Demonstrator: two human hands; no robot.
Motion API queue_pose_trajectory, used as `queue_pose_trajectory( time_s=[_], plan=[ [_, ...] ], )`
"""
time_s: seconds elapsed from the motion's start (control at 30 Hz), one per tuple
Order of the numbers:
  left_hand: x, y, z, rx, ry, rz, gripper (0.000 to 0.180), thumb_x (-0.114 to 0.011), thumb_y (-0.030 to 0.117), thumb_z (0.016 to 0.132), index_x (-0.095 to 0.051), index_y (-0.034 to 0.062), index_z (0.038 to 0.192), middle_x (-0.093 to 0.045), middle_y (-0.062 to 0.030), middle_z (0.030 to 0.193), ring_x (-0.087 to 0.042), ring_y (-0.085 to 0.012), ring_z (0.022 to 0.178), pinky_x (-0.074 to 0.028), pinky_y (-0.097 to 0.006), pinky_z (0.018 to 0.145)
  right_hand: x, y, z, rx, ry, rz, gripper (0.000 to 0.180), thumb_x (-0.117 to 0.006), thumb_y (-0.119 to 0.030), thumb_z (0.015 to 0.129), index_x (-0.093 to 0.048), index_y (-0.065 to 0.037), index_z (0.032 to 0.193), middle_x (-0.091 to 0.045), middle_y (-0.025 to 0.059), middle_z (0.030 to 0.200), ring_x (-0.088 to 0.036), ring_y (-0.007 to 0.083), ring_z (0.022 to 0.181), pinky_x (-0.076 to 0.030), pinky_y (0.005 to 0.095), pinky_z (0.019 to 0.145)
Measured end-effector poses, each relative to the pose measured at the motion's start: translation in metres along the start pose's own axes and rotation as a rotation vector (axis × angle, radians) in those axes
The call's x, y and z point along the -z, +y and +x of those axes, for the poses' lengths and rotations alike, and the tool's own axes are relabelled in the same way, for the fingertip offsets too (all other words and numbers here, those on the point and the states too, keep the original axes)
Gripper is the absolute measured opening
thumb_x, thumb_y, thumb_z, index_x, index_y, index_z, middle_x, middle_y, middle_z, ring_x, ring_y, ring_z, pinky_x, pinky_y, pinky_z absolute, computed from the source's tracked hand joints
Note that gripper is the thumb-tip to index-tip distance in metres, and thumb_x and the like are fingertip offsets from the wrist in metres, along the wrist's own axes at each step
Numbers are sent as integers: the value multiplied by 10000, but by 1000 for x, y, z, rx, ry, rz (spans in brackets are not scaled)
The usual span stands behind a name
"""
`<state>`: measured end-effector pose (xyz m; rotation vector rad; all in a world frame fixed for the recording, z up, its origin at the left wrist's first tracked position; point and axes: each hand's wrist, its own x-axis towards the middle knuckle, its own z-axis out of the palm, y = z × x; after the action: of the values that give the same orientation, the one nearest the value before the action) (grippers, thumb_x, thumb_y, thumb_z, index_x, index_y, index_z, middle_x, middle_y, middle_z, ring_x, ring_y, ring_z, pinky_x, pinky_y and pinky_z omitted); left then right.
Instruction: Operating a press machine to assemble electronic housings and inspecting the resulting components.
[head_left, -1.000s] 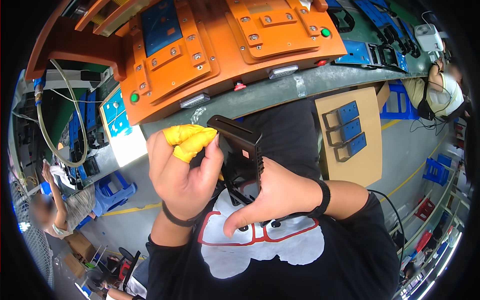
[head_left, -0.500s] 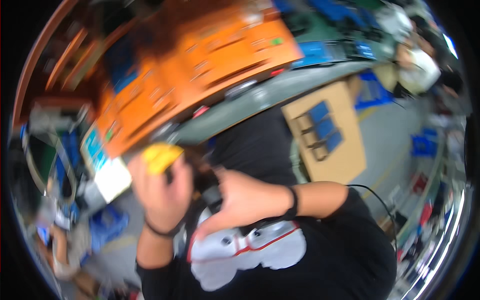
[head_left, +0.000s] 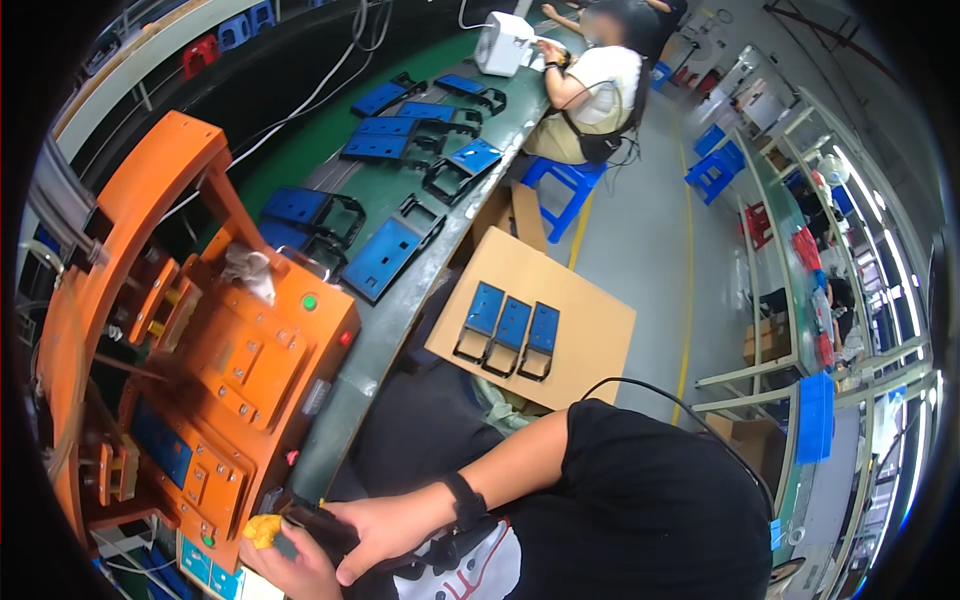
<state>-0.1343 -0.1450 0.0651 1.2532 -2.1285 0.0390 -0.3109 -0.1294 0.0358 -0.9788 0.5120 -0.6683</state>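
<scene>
My left hand [head_left: 290, 568], low at the picture's bottom left, has its fingers closed round a crumpled yellow cloth [head_left: 262, 530]. Close beside it, my right hand [head_left: 385, 528] reaches in from the right, its fingers curled at a dark object [head_left: 312, 516] between the two hands. The hands and my body hide most of that object, so its kind does not show. Just ahead of the hands stands an orange press-like machine [head_left: 290, 345] with green and red buttons. A blue panel [head_left: 160, 445] lies in its left part.
Several blue panels with black frames [head_left: 392, 252] lie along the green bench [head_left: 350, 400]. Three more [head_left: 513, 325] rest on a cardboard box [head_left: 590, 345] to the right. Farther off, a person [head_left: 600, 85] sits on a blue stool [head_left: 562, 190]. A black cable [head_left: 650, 390] runs past my right arm.
My view has swung to the right, bringing the bench, box and aisle further into sight. Both hands now appear lower in the picture; the yellow cloth is still in my left hand.
</scene>
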Motion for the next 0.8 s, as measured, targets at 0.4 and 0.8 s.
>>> queue_pose_trajectory(
  time_s=[0.4,0.8],
  plan=[
    [-3,-13,-34,295,-55,-100,143,-582,6,901,-544,-47,1028,-548,-215,1058,-544,-399,978,-429,-428,892,-2,30,15,90,-42,114,825,-797,-252,840,-302,21,1440,-473,111,1382,-433,169,1264,-367,323,1083],
    [-1,-7,-21,247,40,-246,207,-664,-46,736,-584,39,908,-592,-127,910,-540,-329,822,-415,-390,749,3,6,1,-189,-101,235,891,-857,-224,789,-307,-17,1460,-512,61,1308,-478,137,1208,-419,328,1036]
  ],
)
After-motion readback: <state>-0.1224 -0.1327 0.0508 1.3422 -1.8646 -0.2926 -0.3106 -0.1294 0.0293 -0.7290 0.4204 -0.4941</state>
